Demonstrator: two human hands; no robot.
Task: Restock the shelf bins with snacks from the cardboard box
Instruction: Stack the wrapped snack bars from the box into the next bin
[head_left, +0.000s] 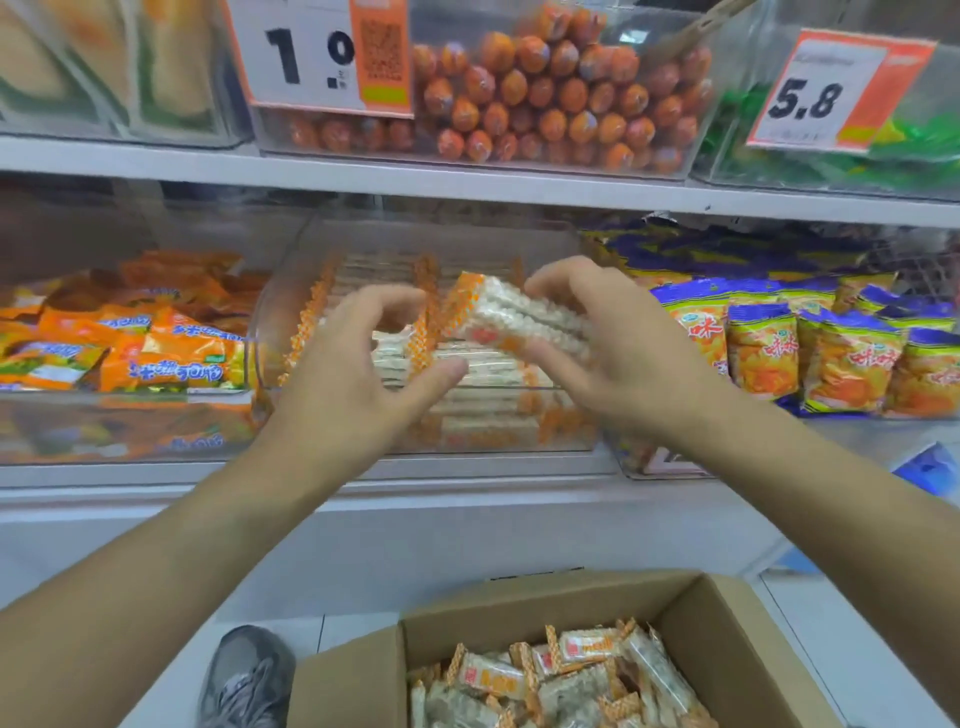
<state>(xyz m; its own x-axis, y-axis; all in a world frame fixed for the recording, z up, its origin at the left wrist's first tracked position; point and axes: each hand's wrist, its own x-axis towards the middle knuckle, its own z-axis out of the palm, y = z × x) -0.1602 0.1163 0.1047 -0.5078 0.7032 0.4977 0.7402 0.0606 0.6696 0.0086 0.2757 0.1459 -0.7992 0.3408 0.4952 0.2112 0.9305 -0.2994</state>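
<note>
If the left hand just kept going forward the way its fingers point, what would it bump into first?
Probably the snack packs already lying in the clear bin: the left hand reaches over the bin's front edge, fingers aimed inward. Depth is hard to judge, so it might first brush the bundle beside it.

Both your arms reach out in front of you.
Your left hand (358, 358) has its fingers loosely curled and spread, holding nothing. Your right hand (602, 343) has fingers and thumb curled, pinching tight.
</note>
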